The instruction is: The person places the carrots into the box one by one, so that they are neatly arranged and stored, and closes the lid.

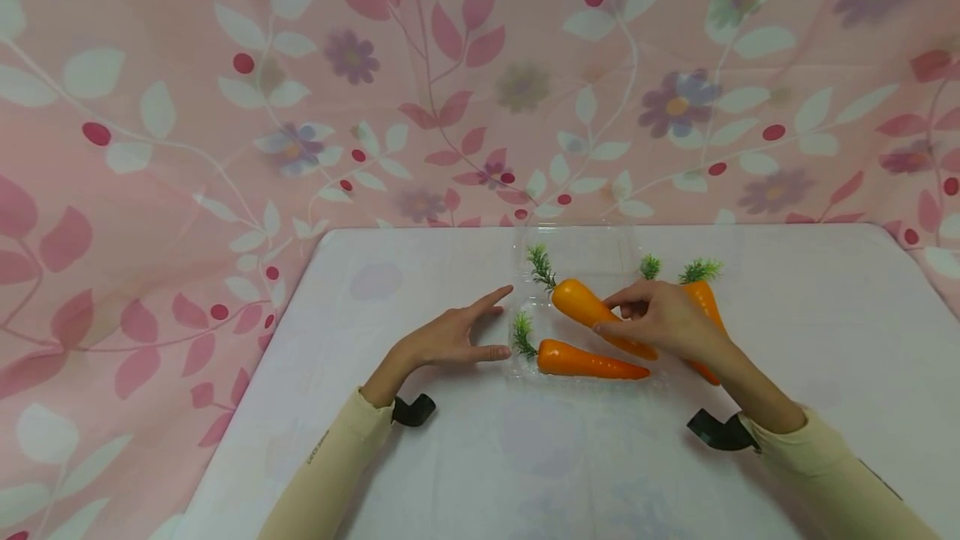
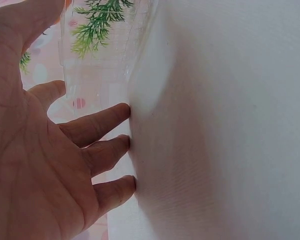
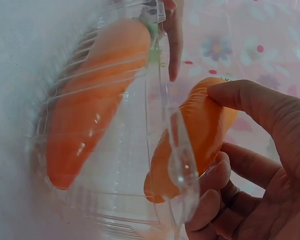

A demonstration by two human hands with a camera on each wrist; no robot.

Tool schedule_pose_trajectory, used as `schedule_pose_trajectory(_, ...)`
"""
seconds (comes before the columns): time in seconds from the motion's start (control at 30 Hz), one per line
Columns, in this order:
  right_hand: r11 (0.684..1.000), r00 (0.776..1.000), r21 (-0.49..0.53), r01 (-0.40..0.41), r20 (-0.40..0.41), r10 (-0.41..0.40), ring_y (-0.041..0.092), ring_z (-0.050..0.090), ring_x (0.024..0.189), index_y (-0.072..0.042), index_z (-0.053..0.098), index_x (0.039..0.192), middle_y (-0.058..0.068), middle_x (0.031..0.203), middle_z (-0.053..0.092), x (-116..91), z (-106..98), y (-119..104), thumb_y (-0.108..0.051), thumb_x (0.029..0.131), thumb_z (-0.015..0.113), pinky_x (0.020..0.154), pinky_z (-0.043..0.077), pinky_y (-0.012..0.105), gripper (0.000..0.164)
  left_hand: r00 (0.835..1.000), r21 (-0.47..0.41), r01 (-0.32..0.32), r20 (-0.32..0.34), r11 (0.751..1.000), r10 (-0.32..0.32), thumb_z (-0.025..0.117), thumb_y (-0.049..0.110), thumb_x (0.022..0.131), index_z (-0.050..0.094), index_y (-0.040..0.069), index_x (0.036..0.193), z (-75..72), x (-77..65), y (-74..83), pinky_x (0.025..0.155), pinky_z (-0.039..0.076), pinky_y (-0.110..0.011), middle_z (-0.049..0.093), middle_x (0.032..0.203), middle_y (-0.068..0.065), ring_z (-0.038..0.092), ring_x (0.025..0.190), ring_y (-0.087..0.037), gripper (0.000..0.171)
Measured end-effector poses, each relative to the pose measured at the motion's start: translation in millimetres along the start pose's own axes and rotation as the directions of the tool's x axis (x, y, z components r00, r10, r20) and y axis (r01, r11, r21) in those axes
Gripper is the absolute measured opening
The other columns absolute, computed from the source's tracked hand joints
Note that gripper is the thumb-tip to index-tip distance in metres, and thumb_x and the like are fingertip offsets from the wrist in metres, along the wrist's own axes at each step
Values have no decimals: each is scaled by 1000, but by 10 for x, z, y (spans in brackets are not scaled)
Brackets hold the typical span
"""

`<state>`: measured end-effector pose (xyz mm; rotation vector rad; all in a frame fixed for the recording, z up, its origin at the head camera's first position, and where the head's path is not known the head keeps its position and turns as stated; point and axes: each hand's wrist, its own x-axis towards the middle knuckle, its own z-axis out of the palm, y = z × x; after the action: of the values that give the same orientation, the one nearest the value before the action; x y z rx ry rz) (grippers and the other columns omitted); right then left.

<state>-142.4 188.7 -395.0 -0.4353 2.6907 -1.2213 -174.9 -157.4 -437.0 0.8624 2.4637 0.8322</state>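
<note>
A clear plastic clamshell box (image 1: 579, 252) lies open on the table, its lid folded back. Inside the front half rests one orange toy carrot (image 1: 581, 359) with a green top. My right hand (image 1: 675, 319) pinches a second, lighter orange carrot (image 3: 210, 120) between thumb and fingers, tilted over the box with its leafy end toward the back left. To the left of the box, my left hand (image 1: 442, 336) holds nothing, its fingers spread and extended toward the box edge. In the left wrist view, several of its fingertips (image 2: 121, 111) meet the white tabletop.
Right of the box lies another carrot (image 1: 703, 300), partly behind the right hand. A green carrot top (image 1: 649, 266) shows beside it, its root mostly hidden. The white-covered table (image 1: 480, 473) backs onto a pink floral curtain (image 1: 450, 148).
</note>
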Motion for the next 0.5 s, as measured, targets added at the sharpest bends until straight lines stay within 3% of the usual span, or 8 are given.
schedule_pose_trajectory(0.27, 1000, 1000, 11, 15, 14, -15, 21, 49, 71, -11, 77, 97, 2, 76, 55, 7, 63, -12, -34, 76, 87, 56, 41, 26, 33, 1000, -13, 16, 3, 1000, -16, 68, 59, 85, 11, 43, 157, 2, -5, 7, 112, 29, -51, 45, 150, -3, 37, 140, -23, 93)
schedule_pose_trajectory(0.5, 998, 999, -39, 54, 6, -54, 18, 49, 67, -15, 78, 90, -2, 71, 54, 19, 117, -24, -34, 75, 87, 57, 41, 27, 26, 1000, 0, 15, 3, 1000, -15, 68, 59, 85, 13, 36, 159, -2, -6, 16, 112, 29, -51, 45, 150, -2, 37, 140, -23, 95)
